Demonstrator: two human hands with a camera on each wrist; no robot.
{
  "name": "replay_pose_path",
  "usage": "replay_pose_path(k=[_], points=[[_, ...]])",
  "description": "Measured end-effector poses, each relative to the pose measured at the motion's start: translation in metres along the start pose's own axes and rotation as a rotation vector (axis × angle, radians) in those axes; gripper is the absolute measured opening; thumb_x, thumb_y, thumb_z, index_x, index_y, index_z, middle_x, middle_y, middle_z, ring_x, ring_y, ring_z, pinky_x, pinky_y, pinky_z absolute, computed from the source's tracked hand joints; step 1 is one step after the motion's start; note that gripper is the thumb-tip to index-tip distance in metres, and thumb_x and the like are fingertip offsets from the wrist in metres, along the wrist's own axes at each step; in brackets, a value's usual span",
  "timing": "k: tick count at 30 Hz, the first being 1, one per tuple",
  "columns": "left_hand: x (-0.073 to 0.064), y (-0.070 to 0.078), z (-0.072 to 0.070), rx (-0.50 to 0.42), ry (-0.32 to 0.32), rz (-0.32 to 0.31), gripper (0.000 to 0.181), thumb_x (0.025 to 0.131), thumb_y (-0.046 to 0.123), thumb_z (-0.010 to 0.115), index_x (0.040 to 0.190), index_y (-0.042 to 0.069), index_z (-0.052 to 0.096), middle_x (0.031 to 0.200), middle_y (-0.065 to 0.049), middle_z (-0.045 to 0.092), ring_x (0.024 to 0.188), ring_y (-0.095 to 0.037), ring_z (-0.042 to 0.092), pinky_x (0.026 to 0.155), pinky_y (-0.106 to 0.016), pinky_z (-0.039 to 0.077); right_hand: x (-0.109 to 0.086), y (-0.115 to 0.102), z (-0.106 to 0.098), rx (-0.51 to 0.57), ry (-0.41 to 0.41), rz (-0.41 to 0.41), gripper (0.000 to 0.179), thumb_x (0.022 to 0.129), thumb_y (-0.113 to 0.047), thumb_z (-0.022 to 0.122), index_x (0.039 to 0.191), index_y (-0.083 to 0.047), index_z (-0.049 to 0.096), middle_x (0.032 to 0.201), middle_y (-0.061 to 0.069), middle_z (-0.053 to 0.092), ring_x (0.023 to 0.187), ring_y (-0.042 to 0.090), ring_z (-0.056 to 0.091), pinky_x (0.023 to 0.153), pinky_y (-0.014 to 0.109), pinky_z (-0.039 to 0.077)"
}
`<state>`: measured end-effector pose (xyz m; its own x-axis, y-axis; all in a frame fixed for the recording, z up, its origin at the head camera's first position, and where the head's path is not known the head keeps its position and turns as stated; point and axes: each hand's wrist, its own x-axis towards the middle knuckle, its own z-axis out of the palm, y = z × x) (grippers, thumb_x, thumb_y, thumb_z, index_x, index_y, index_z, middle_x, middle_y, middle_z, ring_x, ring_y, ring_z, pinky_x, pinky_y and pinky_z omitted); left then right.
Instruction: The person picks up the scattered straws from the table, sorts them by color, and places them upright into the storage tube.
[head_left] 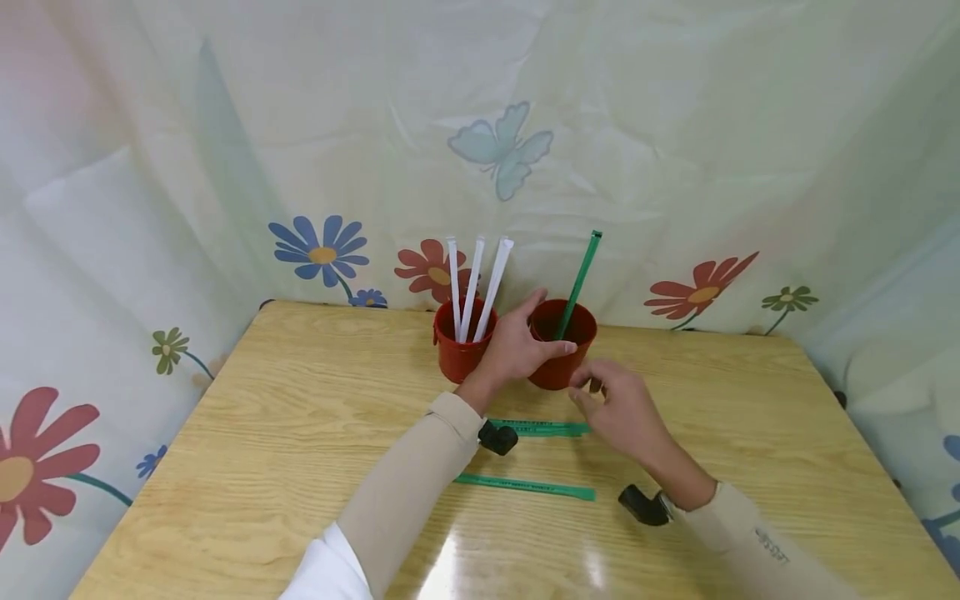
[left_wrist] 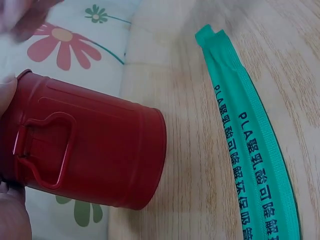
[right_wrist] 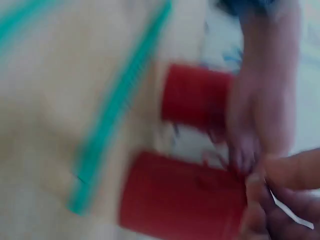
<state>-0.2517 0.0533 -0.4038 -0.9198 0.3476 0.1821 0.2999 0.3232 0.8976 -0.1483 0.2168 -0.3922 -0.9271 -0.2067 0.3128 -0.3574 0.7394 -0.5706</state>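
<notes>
My left hand (head_left: 517, 346) holds the right-hand red bucket (head_left: 553, 372), thumb and fingers spread around its rim. One green-wrapped straw (head_left: 581, 279) leans upright inside that bucket. In the left wrist view the bucket (left_wrist: 100, 145) shows its wire side handle. My right hand (head_left: 618, 408) hovers just in front of the bucket's right side, fingers loosely bent, with nothing seen between them. The right wrist view is blurred. Green-wrapped straws (head_left: 540, 429) with printed writing lie side by side before the buckets; another green-wrapped straw (head_left: 532, 487) lies nearer, partly behind the left forearm.
Left of the held bucket stands a second red bucket (head_left: 459, 361) with white-wrapped straws (head_left: 491, 287) upright in it. Both are near the back edge of the wooden table (head_left: 315, 417). A flower-printed curtain (head_left: 637, 150) hangs close behind. A black wrist mount sits on each forearm.
</notes>
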Motion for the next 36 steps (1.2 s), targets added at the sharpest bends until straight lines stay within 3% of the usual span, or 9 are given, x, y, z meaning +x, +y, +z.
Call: replay_pose_path(k=[3,6,12,21,24,29,36], points=[[0.001,0.001,-0.001,-0.006,0.005,-0.010,0.091,0.080,0.032,0.082,0.155,0.015,0.032,0.150,-0.009,0.050,0.134,-0.030,0.051,0.106,-0.044,0.050,-0.024,-0.006,0.010,-0.018,-0.182,-0.035,0.009,0.086,-0.004,0.072,0.087,-0.013,0.069,0.085,-0.006,0.064,0.081,0.012,0.053,0.069,0.027,0.047],[0.001,0.002,-0.003,0.004,0.014,-0.025,0.091,0.079,0.033,0.082,0.154,0.017,0.033,0.150,-0.006,0.050,0.134,-0.027,0.051,0.106,-0.043,0.050,-0.040,-0.009,0.020,-0.076,-0.302,-0.104,0.012,0.083,-0.005,0.075,0.090,-0.014,0.070,0.090,-0.007,0.066,0.084,0.009,0.053,0.072,0.027,0.049],[0.002,0.003,-0.004,0.019,0.001,-0.027,0.091,0.080,0.034,0.082,0.155,0.017,0.032,0.150,-0.006,0.050,0.134,-0.027,0.051,0.105,-0.043,0.051,-0.051,-0.011,0.036,-0.198,-0.395,-0.225,0.019,0.079,-0.007,0.078,0.094,-0.014,0.069,0.094,-0.007,0.064,0.091,0.011,0.051,0.078,0.029,0.049],[0.004,0.007,-0.004,0.051,-0.003,-0.027,0.091,0.081,0.036,0.081,0.155,0.018,0.032,0.152,-0.005,0.048,0.135,-0.025,0.051,0.106,-0.042,0.050,-0.047,-0.015,0.041,-0.325,-0.569,-0.241,0.026,0.080,0.005,0.070,0.095,-0.015,0.062,0.084,-0.007,0.056,0.081,0.009,0.047,0.072,0.026,0.047],[0.005,0.009,-0.002,0.069,-0.004,-0.012,0.091,0.081,0.036,0.081,0.155,0.017,0.032,0.153,-0.005,0.047,0.136,-0.024,0.050,0.106,-0.042,0.050,-0.050,-0.015,0.039,-0.398,-0.608,-0.294,0.029,0.078,0.008,0.071,0.097,-0.011,0.059,0.083,-0.005,0.056,0.081,0.010,0.049,0.072,0.026,0.049],[0.004,0.010,0.001,0.081,-0.026,-0.009,0.091,0.081,0.036,0.081,0.155,0.015,0.032,0.154,-0.007,0.045,0.137,-0.026,0.049,0.108,-0.041,0.049,-0.056,-0.011,0.034,-0.559,-0.601,-0.481,0.023,0.081,0.000,0.074,0.097,-0.009,0.060,0.085,-0.002,0.057,0.080,0.011,0.047,0.076,0.026,0.048],[0.001,0.007,-0.002,0.080,-0.032,-0.015,0.091,0.082,0.034,0.080,0.155,0.014,0.030,0.153,-0.008,0.047,0.137,-0.029,0.048,0.107,-0.044,0.049,-0.055,-0.003,0.019,-0.581,-0.589,-0.568,0.028,0.072,-0.008,0.084,0.092,-0.011,0.066,0.087,-0.002,0.060,0.086,0.013,0.054,0.085,0.030,0.054]])
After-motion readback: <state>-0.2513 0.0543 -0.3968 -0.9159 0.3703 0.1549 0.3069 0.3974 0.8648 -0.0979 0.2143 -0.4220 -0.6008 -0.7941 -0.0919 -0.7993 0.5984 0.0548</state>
